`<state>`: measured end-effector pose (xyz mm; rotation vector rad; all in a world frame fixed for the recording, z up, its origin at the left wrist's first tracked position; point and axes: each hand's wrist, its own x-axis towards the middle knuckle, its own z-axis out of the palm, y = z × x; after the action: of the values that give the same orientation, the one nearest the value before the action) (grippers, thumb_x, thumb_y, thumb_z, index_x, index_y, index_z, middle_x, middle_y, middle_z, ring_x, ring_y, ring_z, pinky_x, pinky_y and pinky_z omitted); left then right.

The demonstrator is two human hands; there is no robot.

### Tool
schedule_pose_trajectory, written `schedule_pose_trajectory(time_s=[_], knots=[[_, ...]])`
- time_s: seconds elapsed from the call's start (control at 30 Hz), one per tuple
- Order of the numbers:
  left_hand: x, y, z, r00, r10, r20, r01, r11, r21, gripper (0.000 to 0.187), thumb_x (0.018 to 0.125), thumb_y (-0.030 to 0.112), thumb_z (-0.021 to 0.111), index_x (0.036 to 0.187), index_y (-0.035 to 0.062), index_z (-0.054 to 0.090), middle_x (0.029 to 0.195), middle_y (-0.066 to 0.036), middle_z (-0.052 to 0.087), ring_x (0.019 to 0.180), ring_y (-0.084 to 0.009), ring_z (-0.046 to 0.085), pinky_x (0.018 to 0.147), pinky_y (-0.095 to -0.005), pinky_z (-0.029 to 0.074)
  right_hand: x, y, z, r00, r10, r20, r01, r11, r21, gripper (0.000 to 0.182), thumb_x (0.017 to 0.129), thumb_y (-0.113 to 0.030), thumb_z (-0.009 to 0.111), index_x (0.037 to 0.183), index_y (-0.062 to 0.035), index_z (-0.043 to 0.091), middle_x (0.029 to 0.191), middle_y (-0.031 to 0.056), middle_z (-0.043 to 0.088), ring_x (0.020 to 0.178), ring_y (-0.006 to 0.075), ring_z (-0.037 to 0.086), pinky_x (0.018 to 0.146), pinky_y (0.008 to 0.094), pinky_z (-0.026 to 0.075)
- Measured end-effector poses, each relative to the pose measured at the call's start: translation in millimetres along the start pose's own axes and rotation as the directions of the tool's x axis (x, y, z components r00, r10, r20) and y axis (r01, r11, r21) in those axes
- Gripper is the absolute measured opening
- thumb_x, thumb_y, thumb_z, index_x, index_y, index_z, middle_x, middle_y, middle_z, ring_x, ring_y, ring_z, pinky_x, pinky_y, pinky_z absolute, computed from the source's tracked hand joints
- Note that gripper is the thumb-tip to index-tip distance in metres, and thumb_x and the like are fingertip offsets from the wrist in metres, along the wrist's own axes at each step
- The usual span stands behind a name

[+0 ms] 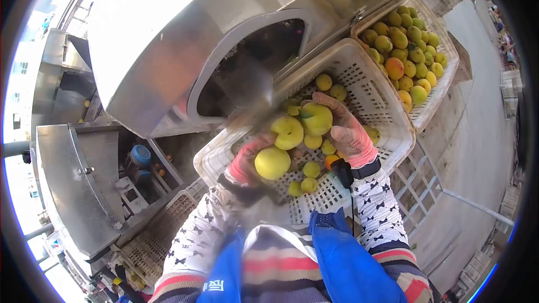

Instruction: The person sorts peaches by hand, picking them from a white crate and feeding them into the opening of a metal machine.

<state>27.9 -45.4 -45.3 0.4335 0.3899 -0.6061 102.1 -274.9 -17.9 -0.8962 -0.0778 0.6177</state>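
My left hand [251,159], in a pink-cuffed glove, is closed round two large yellow-green fruits that look like apricots; the lower apricot [273,163] and upper apricot [287,132] hide most of its fingers. My right hand [349,132], gloved too, curls round another apricot [315,119] touching or nearly touching the upper one. Both hands are over a white slotted plastic crate [387,129]. Several smaller-looking apricots lie lower in it, among them a yellow one [311,169] and an orange one [331,161].
A second white crate [443,92] heaped with yellow-green and orange fruit stands at upper right. Above my hands a large metal machine [163,62] has a dark rounded opening [247,73]. Metal cabinets [84,179] and a blue round object [140,156] are at left.
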Motion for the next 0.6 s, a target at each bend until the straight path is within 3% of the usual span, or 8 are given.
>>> schedule_pose_trajectory(time_s=[0.1,0.2,0.3,0.37,0.47,0.53,0.57,0.6], knots=[[-20.6,-15.0,2.2,0.988,0.137,0.069,-0.131,0.988,-0.085,0.061,0.089,0.036,0.059,0.133,-0.0047,0.047,0.112,-0.026,0.063,0.097,-0.0391,0.066,0.088,-0.0503,0.053,-17.3,1.4,28.1,0.999,-0.026,-0.041,0.020,0.991,-0.135,0.093,0.071,-0.030,0.085,0.146,-0.0027,0.037,0.134,0.0105,0.052,0.125,0.0203,0.049,0.109,0.0332,0.036],[-48.2,-10.4,19.2,0.987,0.143,0.068,-0.145,0.989,0.030,0.061,0.086,0.034,0.064,0.138,0.0065,0.047,0.114,-0.012,0.063,0.097,-0.0203,0.063,0.086,-0.0329,0.052,-22.5,-1.2,49.4,0.998,-0.054,0.023,0.058,0.941,-0.333,0.094,0.072,-0.035,0.086,0.146,-0.0023,0.038,0.135,0.0108,0.051,0.125,0.0202,0.048,0.108,0.0337,0.036],[-58.1,-13.8,15.1,0.958,0.286,0.017,-0.285,0.957,-0.062,0.058,0.087,0.030,0.063,0.132,-0.0032,0.048,0.108,-0.025,0.065,0.096,-0.0374,0.067,0.087,-0.0491,0.054,-20.7,-8.7,64.3,1.000,0.003,0.031,0.014,0.855,-0.519,0.094,0.072,-0.035,0.086,0.145,-0.0016,0.037,0.137,0.0121,0.050,0.126,0.0216,0.048,0.107,0.0340,0.038],[-70.7,-12.1,21.9,0.957,0.288,-0.026,-0.287,0.957,0.049,0.058,0.087,0.033,0.062,0.135,0.0044,0.048,0.110,-0.013,0.063,0.095,-0.0241,0.064,0.085,-0.0366,0.052,-13.4,-17.4,76.9,0.998,0.037,0.056,0.002,0.815,-0.579,0.094,0.071,-0.035,0.085,0.145,-0.0013,0.037,0.137,0.0146,0.049,0.126,0.0251,0.048,0.106,0.0351,0.039],[-83.6,-10.4,27.3,0.946,0.315,-0.074,-0.304,0.944,0.126,0.058,0.087,0.034,0.060,0.138,0.0088,0.047,0.112,-0.007,0.061,0.094,-0.0171,0.062,0.083,-0.0301,0.051,26.8,-16.2,93.6,0.889,-0.363,0.280,0.326,0.073,-0.942,0.091,0.072,-0.034,0.083,0.146,-0.0079,0.037,0.134,0.0200,0.050,0.122,0.0336,0.051,0.103,0.0391,0.042],[-84.6,-10.9,27.0,0.926,0.372,-0.072,-0.364,0.926,0.106,0.056,0.088,0.031,0.061,0.137,0.0074,0.046,0.112,-0.010,0.061,0.092,-0.0208,0.064,0.081,-0.0335,0.053,59.4,-11.7,104.3,0.857,-0.353,0.376,0.289,-0.277,-0.917,0.086,0.074,-0.034,0.080,0.147,-0.0137,0.038,0.130,0.0217,0.051,0.118,0.0382,0.052,0.100,0.0426,0.044],[-83.2,-13.3,21.7,0.906,0.419,-0.066,-0.414,0.907,0.072,0.055,0.088,0.028,0.062,0.136,0.0058,0.046,0.111,-0.013,0.062,0.090,-0.0246,0.066,0.078,-0.0370,0.056,69.2,-8.1,110.5,0.842,-0.338,0.420,0.254,-0.439,-0.862,0.084,0.075,-0.034,0.078,0.147,-0.0166,0.038,0.128,0.0225,0.052,0.116,0.0405,0.053,0.098,0.0443,0.045],[-82.7,-13.8,17.7,0.884,0.464,-0.061,-0.463,0.886,0.039,0.054,0.088,0.026,0.064,0.135,0.0041,0.046,0.111,-0.016,0.063,0.088,-0.0284,0.069,0.076,-0.0405,0.059,70.8,-4.4,116.4,0.886,-0.313,0.341,0.207,-0.391,-0.897,0.080,0.078,-0.037,0.075,0.147,-0.0218,0.038,0.128,0.0222,0.052,0.113,0.0415,0.055,0.095,0.0463,0.047]])
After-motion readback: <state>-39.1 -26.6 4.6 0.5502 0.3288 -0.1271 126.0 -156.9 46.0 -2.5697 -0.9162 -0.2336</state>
